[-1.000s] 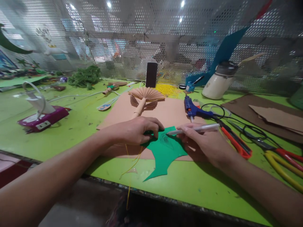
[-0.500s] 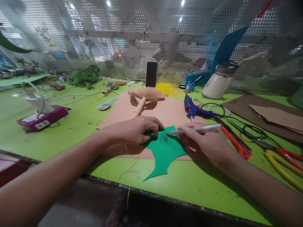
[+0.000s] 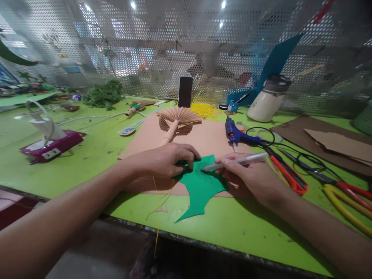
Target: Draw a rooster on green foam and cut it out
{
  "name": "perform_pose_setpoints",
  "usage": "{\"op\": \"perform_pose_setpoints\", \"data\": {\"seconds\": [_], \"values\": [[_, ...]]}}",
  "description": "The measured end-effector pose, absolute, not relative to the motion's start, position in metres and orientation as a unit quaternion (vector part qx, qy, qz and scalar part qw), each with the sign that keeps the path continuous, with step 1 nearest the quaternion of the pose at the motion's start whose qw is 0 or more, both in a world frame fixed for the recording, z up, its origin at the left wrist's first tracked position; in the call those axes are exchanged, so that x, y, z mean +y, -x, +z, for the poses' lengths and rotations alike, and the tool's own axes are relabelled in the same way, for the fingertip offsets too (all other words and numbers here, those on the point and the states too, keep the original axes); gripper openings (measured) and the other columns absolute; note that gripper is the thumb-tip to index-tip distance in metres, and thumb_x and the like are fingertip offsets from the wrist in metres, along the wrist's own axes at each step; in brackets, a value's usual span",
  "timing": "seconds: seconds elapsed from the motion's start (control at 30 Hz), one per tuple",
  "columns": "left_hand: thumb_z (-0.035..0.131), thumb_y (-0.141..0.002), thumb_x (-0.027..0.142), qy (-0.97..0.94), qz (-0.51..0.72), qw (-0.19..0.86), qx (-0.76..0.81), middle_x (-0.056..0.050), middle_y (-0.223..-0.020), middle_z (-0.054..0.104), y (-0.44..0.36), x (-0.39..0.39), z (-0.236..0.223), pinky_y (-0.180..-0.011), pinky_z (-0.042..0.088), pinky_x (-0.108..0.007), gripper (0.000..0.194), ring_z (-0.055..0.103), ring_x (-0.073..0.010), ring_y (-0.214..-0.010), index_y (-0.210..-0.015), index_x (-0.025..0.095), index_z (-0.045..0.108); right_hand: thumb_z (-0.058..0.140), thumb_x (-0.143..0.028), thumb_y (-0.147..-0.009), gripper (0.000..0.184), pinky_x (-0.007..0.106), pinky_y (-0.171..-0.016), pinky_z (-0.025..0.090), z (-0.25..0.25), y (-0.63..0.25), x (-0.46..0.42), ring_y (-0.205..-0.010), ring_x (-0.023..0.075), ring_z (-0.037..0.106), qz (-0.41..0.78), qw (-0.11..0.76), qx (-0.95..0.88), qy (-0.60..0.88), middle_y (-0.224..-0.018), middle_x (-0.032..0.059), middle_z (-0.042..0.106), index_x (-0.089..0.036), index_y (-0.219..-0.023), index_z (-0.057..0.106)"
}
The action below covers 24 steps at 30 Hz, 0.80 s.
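The step in hand is judged to be freehand marking. An irregular, curve-edged green sheet [image 3: 200,193], apparently thin foam or card, is laid flat at the near edge of a large tan paper sheet [image 3: 209,135]; its pointed lower end is extended over the light-green tabletop [image 3: 247,223]. Dark looping lines are carried on its upper part, and the tip of a slender, silver-grey pen [image 3: 252,158] is set among them, apparently in contact.

For any further stroke, the green sheet is to be kept from sliding, and light, even pressure is called for at the tip. Because the lower end is not held down, rotation of the green sheet is judged the main risk.

The left hand [image 3: 174,159] is placed palm down on the upper left of the green sheet, with the forearm angled in from the lower left. Its fingers are curled inward, with thumb and forefinger set a little apart; whether the edge is pinched or merely pressed cannot be told.

The right hand [image 3: 247,172] is turned partly on its side at the upper right of the green sheet. The pen is pinched between thumb and fingers near its tip, and its barrel is inclined at a shallow angle, with the rear end directed rightward. The lower fingers are partly hidden.
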<state>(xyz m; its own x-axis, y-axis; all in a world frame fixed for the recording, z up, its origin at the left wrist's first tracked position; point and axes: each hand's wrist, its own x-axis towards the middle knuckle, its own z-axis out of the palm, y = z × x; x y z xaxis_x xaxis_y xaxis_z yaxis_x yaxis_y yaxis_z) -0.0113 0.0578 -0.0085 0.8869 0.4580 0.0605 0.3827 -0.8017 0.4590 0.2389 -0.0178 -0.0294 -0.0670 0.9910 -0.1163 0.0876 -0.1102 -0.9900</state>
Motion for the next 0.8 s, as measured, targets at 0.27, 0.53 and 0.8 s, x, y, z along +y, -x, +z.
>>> {"op": "perform_pose_setpoints", "data": {"seconds": [0.27, 0.53, 0.8], "values": [[0.062, -0.081, -0.002, -0.949, 0.089, 0.210, 0.217, -0.009, -0.132, 0.068, 0.011, 0.057, -0.008, -0.102, 0.051, -0.034, 0.023, 0.067, -0.0216, -0.115, -0.089, 0.017, 0.072, 0.080, -0.042, -0.075, 0.021, 0.022, -0.052, 0.046, -0.037, -0.244, -0.011, -0.062, 0.0138, 0.060, 0.540, 0.450, -0.479, 0.525, -0.070, 0.0025, 0.073, -0.022, -0.073, 0.076], [0.060, -0.082, -0.002, -0.953, 0.099, 0.208, 0.195, -0.012, -0.130, 0.069, 0.010, 0.058, -0.009, -0.103, 0.051, -0.036, 0.022, 0.067, -0.0229, -0.115, -0.089, 0.016, 0.072, 0.089, -0.038, -0.065, 0.023, 0.026, -0.046, 0.049, -0.023, -0.240, -0.018, -0.049, 0.0117, 0.052, 0.595, 0.392, -0.474, 0.518, -0.059, 0.0001, 0.067, -0.020, -0.070, 0.076], [0.060, -0.076, -0.006, -0.949, 0.091, 0.212, 0.213, -0.009, -0.132, 0.067, 0.012, 0.058, -0.009, -0.102, 0.052, -0.034, 0.029, 0.067, -0.0225, -0.114, -0.090, 0.017, 0.072, 0.083, -0.036, -0.077, 0.015, 0.020, -0.058, 0.050, -0.031, -0.247, -0.013, -0.065, 0.0112, 0.064, 0.575, 0.430, -0.489, 0.495, -0.073, 0.0000, 0.074, -0.021, -0.078, 0.078]]}}
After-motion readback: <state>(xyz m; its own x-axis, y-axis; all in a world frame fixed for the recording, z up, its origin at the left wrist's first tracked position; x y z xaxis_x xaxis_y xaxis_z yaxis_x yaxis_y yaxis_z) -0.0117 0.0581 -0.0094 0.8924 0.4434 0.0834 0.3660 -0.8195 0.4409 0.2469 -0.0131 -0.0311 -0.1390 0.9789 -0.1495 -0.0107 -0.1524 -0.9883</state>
